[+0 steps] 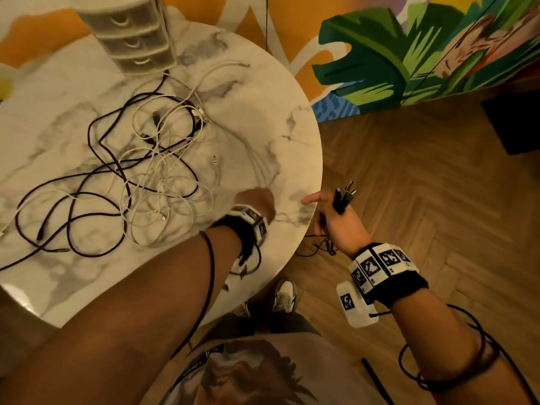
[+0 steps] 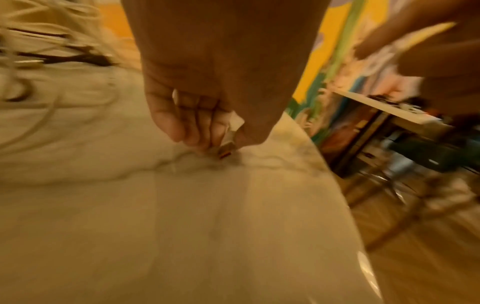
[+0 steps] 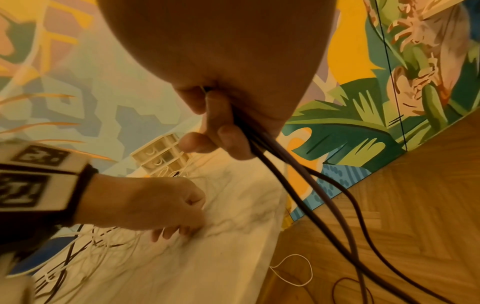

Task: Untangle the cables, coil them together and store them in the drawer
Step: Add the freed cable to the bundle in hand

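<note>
At the near right edge of the marble bench [image 1: 304, 159], the left hand [image 1: 257, 200] pinches a small white plug [image 2: 235, 125] down on the surface, while the right hand [image 1: 336, 223] off the edge grips a bundle of dark cable ends [image 1: 344, 194]. I would lift that plug slowly, following its lead out of the tangled cables [image 1: 146, 159] rather than tugging. One three-drawer unit [image 1: 137, 33] stands behind; the cables overlap too much to count.
</note>
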